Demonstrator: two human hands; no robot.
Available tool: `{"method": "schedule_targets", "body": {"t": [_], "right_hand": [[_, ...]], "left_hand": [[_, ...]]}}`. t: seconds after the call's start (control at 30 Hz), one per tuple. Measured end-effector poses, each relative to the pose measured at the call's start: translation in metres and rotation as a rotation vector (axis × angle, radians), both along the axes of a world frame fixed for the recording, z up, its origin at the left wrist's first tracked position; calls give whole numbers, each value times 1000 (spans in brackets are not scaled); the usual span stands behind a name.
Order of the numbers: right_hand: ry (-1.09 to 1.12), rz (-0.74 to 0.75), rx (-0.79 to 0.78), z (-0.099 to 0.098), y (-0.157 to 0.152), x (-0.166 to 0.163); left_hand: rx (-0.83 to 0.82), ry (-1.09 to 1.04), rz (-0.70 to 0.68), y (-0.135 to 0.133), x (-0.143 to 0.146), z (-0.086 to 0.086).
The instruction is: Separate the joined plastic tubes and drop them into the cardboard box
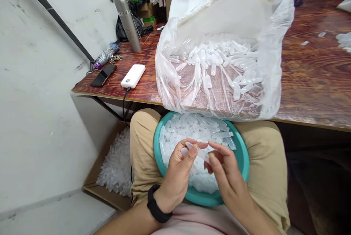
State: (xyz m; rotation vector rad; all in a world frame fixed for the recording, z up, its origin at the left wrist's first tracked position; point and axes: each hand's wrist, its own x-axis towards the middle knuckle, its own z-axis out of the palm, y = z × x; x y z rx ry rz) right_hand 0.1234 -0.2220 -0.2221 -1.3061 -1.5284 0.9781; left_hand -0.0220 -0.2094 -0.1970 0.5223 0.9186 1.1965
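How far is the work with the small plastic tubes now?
Done, it seems: a cardboard box on the floor holds many tubes. In hand: left hand and right hand together hold one clear tube over the teal basin. Left: the basin's heap and more tubes in the plastic bag.

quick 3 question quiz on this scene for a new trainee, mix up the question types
1. True or false: the teal basin rests on the person's lap.
2. What do the left hand and right hand hold between them?
3. The white power bank lies: A) on the floor B) on the wooden table C) in the plastic bag

Key: 1 true. 2 a small clear plastic tube. 3 B.
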Motion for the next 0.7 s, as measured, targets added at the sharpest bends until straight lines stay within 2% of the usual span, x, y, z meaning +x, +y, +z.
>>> {"method": "schedule_targets", "body": {"t": [0.07, 0.2, 0.33, 0.4, 0.47, 0.57, 0.63, 0.7], "right_hand": [[13, 21, -24, 0, 0, -1], [-79, -16, 138, -7, -2, -4], [188, 7, -147, -2, 3, -4], [188, 78, -221, 5, 10, 3], [-37, 172, -182, 9, 19, 16], [-544, 273, 82, 1, 33, 34], [-763, 279, 258, -13, 40, 38], [-848, 280, 322, -28, 45, 35]], "left_hand": [[-7, -26, -15, 0, 1, -1], [19, 10, 0, 1, 2, -4], [78, 104, -53, 9, 1, -5], [117, 177, -103, 24, -1, -5], [244, 423, -208, 47, -5, -4], [489, 887, -424, 87, -6, -4], [590, 1031, -528, 111, -3, -6], [652, 1128, -594, 129, 4, -9]]}}
